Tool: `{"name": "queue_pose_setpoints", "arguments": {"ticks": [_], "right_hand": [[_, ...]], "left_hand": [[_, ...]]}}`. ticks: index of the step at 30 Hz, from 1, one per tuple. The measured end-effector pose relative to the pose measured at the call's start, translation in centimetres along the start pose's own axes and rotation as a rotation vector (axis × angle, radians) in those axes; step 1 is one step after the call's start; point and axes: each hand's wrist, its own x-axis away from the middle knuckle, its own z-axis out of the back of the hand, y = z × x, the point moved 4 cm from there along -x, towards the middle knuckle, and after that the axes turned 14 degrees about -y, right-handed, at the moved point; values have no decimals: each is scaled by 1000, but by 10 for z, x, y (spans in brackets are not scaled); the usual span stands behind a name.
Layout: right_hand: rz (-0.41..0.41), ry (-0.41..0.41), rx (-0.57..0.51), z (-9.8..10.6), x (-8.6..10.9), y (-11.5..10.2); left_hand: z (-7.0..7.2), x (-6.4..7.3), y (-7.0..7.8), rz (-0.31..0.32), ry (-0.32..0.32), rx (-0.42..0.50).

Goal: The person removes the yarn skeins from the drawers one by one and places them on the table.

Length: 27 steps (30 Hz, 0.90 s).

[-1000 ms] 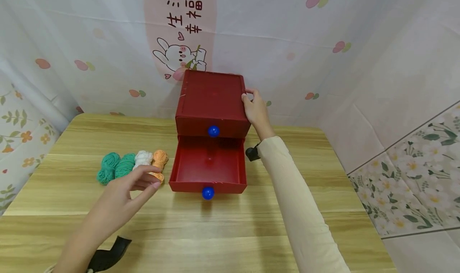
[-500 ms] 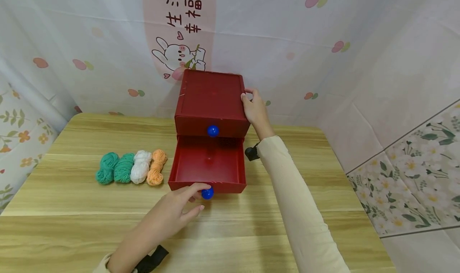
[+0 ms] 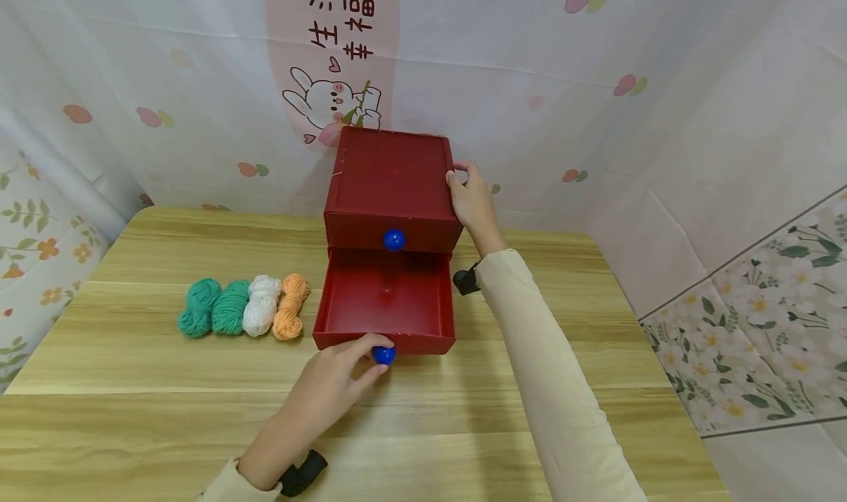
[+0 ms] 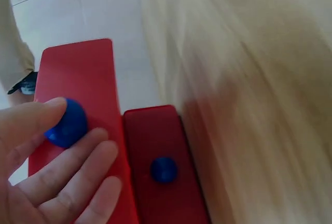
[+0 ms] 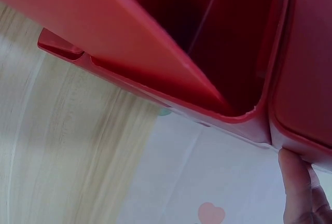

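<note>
A red two-drawer box point(image 3: 395, 171) stands against the back curtain. Its lower drawer point(image 3: 384, 303) is pulled out, and the inside looks bare. My left hand point(image 3: 331, 377) pinches the blue knob point(image 3: 384, 355) of that drawer between thumb and fingers. In the left wrist view the same knob point(image 4: 70, 125) shows between the thumb and fingers. The upper drawer, with its own blue knob point(image 3: 393, 240), sits shut in the box. On the box's upper right side rests my right hand point(image 3: 473, 201). The right wrist view shows its fingertips point(image 5: 293, 164) touching the red side wall.
Left of the box several yarn skeins lie in a row: green point(image 3: 199, 307), another green point(image 3: 230, 308), white point(image 3: 262, 305) and orange point(image 3: 290, 307). They rest on a wood-grain table point(image 3: 165, 370). A patterned curtain point(image 3: 516, 61) hangs right behind the box.
My left hand has moved right from above the yarn to the lower drawer's knob, and its thumb has closed onto it. The right hand and the drawer stay where they were.
</note>
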Motion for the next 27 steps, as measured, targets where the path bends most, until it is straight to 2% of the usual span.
{"name": "queue_pose_setpoints", "arguments": {"ticks": [4,19,27], "right_hand": [[-1,0,7,1,1,0],[11,-6,1,0,1,0],[21,-5,-16,0,1,-1]], "left_hand": [[-2,-2,0,4,34,-3],[3,-14,1,40,27,26],[8,-27,-3,23,19,41]]}}
